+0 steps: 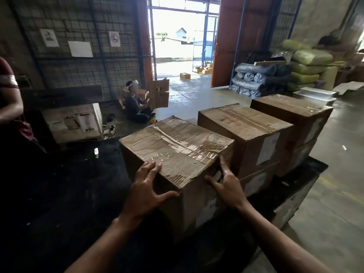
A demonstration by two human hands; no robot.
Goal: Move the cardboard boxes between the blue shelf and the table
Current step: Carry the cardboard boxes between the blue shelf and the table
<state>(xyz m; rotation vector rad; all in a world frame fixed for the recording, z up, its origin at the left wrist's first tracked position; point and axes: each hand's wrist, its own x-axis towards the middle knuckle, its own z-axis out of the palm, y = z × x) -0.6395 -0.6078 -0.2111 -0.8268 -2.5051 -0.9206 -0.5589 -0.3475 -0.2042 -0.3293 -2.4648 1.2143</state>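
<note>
A worn, taped cardboard box [177,146] stands nearest me on a dark table [69,194]. My left hand [145,192] lies spread against its near left corner, fingers on the top edge and thumb on the front face. On the right side face, my right hand [226,184] rests with straight fingers reaching up to the top edge. Behind it stand a second box [246,125] and a third box [291,109], each on top of a lower box. No blue shelf is in view.
A person's arm [9,107] is at the left edge. Another person [136,103] sits on the floor holding cardboard. A white-printed carton [74,123] stands beyond the table. Black rolls [256,79] and green sacks [309,62] are stacked at right. The doorway [183,36] is open.
</note>
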